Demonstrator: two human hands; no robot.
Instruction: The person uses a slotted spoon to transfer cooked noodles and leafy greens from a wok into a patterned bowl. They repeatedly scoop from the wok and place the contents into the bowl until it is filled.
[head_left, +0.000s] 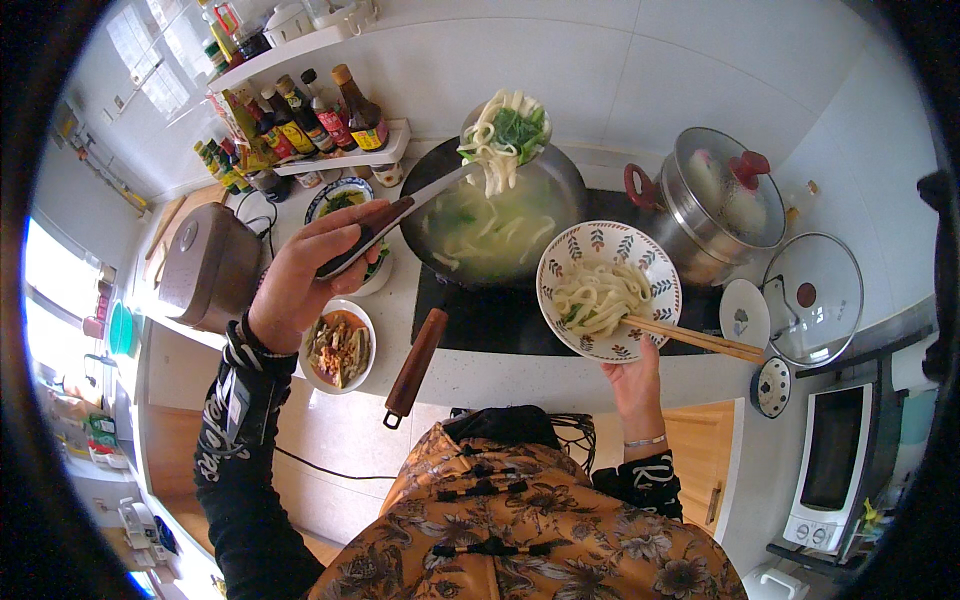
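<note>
My left hand (304, 266) grips the dark handle of a ladle (442, 184), whose bowl, heaped with noodles and leafy greens (514, 135), is raised over the far side of a wok (491, 225). Cloudy greenish broth with more noodles fills the wok. From below, my right hand (634, 375) holds a patterned bowl (555, 247) at its near edge, beside the wok and above the black cooktop. Noodles (600, 296) with a bit of green lie in it, and a pair of wooden chopsticks (697, 337) rests across its rim, pointing right.
The wok's brown handle (416, 367) juts over the counter edge. A steamer pot (694, 217), glass lid (814, 300) and small plate (745, 315) stand right. Left are a dish of food (337, 346), a blue-rimmed bowl (337, 196), a rice cooker (214, 262) and shelved sauce bottles (360, 112).
</note>
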